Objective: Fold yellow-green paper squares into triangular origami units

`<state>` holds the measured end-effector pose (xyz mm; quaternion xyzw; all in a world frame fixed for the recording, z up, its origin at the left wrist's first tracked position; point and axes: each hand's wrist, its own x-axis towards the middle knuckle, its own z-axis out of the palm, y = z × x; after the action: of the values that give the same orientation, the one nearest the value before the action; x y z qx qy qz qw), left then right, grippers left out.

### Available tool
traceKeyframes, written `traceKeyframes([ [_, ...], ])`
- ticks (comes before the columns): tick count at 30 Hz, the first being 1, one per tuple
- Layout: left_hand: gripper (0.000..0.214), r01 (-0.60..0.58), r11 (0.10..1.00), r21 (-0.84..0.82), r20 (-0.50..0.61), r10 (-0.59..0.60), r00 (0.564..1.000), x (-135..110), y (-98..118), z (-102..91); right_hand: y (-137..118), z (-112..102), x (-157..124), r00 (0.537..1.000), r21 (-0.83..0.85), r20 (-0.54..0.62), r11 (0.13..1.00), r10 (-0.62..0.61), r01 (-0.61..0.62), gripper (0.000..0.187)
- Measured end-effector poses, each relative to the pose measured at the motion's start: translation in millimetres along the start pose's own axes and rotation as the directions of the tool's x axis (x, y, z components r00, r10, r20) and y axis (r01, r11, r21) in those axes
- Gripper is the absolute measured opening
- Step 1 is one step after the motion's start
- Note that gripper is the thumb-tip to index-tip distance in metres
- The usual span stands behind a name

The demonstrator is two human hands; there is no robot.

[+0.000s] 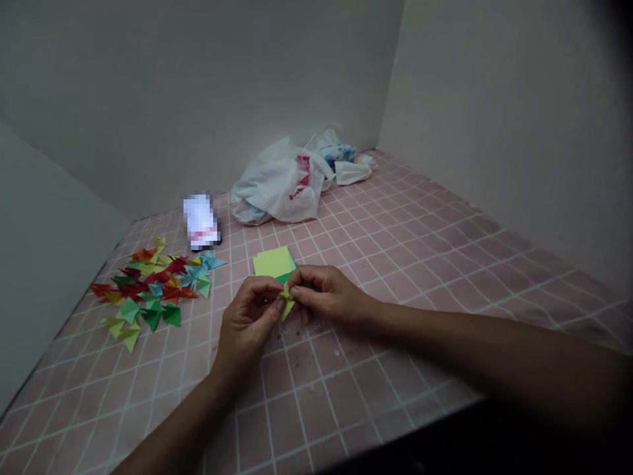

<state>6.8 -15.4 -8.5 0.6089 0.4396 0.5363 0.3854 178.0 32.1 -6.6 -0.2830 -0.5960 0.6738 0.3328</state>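
Observation:
My left hand (pixel 247 323) and my right hand (pixel 326 293) meet in front of me, their fingertips pinching a small yellow-green folded paper piece (pixel 287 302) from both sides. Just beyond my fingers lies a small stack of light green paper squares (pixel 273 262), with a darker green sheet showing beneath it. To the left of my hands is a loose pile of folded paper triangles (pixel 153 287) in red, green, yellow and blue. Neither hand touches the stack or the pile.
The pink tiled surface (pixel 386 284) with white grout lines is walled on the far and side edges by grey-white panels (pixel 188 92). A white plastic bag (pixel 279 185) and crumpled white packaging (pixel 343 158) lie at the back. A blurred phone (pixel 201 221) lies near the pile.

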Motion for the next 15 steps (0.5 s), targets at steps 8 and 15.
traceKeyframes([
  [8, 0.018, -0.083, 0.985, 0.154, 0.058, 0.074, 0.996, -1.2, 1.0, -1.1, -0.1, -0.4, 1.9, 0.999, 0.045, -0.028, 0.998, 0.038, -0.037, 0.012],
  [15, 0.01, -0.075, 0.962, 0.262, 0.096, 0.051, 0.994, -1.4, 4.2, -2.1, 2.8, -0.9, 3.8, 0.998, 0.068, -0.033, 0.997, 0.05, -0.047, 0.013],
])
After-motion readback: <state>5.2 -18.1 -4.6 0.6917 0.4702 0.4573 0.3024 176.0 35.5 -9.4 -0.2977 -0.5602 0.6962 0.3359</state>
